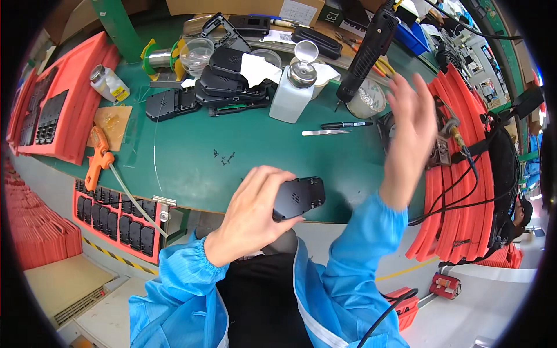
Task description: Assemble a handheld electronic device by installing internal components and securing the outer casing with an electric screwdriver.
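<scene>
My left hand (252, 209) grips a black plastic device housing (301, 198) by its left end, above the front edge of the green bench. Small holes and a row of metal contacts show on its upper face. My right hand (411, 124) is raised at the right with fingers apart, a little blurred, and nothing shows in it. Nearest to it hangs a black electric screwdriver (365, 55), bit downward, with a roll of clear tape (368, 98) just behind. Tweezers (326, 133) and a black marker (347, 124) lie farther in on the bench.
A white pump bottle (290, 98) stands beside stacked black housings (223, 81). At the left are a solder spool (159, 58), an orange glue gun (100, 156) and red foam trays (72, 110). More red trays (458, 191) and dark cables rise at the right. Tiny dark bits (223, 157) dot the bench.
</scene>
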{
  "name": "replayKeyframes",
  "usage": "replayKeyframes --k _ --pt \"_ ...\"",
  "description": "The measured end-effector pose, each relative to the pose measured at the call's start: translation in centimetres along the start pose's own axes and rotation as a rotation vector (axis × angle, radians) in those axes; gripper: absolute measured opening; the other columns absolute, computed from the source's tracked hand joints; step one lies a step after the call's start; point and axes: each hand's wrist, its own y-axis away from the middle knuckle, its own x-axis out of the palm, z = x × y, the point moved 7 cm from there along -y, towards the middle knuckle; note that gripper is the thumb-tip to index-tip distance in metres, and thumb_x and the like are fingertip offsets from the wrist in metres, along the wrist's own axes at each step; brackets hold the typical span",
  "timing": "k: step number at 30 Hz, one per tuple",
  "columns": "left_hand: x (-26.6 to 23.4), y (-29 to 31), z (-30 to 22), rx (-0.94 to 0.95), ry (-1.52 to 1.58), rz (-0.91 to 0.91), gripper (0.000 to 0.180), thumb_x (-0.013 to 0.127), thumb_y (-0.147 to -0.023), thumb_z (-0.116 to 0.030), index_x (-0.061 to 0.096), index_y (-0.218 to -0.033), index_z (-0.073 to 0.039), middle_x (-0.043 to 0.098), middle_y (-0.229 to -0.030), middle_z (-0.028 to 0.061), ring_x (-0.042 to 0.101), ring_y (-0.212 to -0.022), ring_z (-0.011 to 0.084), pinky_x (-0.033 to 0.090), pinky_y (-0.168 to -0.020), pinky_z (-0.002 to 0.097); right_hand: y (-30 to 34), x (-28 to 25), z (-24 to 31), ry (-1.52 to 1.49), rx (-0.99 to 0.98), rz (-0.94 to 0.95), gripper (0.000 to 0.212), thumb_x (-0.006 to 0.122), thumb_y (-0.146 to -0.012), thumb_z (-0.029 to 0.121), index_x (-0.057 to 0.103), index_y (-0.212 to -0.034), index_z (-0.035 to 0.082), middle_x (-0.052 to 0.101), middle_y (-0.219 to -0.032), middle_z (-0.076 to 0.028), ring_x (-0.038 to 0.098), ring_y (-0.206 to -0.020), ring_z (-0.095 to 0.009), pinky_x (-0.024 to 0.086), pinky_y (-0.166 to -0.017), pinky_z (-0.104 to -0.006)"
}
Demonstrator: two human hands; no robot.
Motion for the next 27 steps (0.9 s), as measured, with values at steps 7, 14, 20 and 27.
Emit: replayKeyframes --k 7,14,20,27 --pt "0.0 -0.4 0.7 0.036 -0.164 -0.050 0.069 0.092 -0.064 -0.011 0.064 -0.126 0.000 0.060 -0.121 0.0145 0.056 -0.119 0.0365 0.050 -0.098 0.0457 -4.8 6.4 -5.8 0.100 -0.178 -0.006 0.074 0.077 -0.097 0.028 0.037 -0.145 -0.011 0.066 -0.117 -0.018 0.066 -0.098 -0.018 0.053 -0.084 -0.0283" --pt "-1.3 0.7 -0.1 0.080 -0.228 -0.095 0.064 0.089 -0.069 -0.011 0.064 -0.127 -0.001 0.059 -0.127 0.0157 0.053 -0.128 0.0399 0.049 -0.104 0.0483 0.3 3.9 1.2 -0.477 -0.029 0.001 0.046 0.069 -0.102 0.040 0.054 -0.122 0.002 0.054 -0.073 -0.002 0.053 -0.063 -0.014 0.049 -0.065 -0.0329" --pt "-6.3 3.4 1.1 -0.019 -0.240 -0.344 0.033 0.088 -0.070 -0.009 0.069 -0.095 -0.001 0.068 -0.111 0.0125 0.062 -0.117 0.0386 0.053 -0.094 0.0470 5.0 6.7 4.5 -0.922 0.051 0.363 0.103 0.053 -0.076 0.095 0.055 -0.127 0.006 0.052 -0.067 -0.002 0.043 -0.048 -0.014 0.039 -0.048 -0.0313" --pt "-7.2 4.5 2.9 -0.122 -0.208 -0.382 0.027 0.087 -0.070 -0.002 0.070 -0.091 0.000 0.070 -0.109 0.0114 0.063 -0.117 0.0369 0.053 -0.094 0.0456 8.9 11.7 3.7 -1.105 0.077 0.537 0.096 0.045 -0.085 0.091 0.058 -0.123 0.003 0.057 -0.060 -0.008 0.046 -0.044 -0.018 0.038 -0.040 -0.0346"
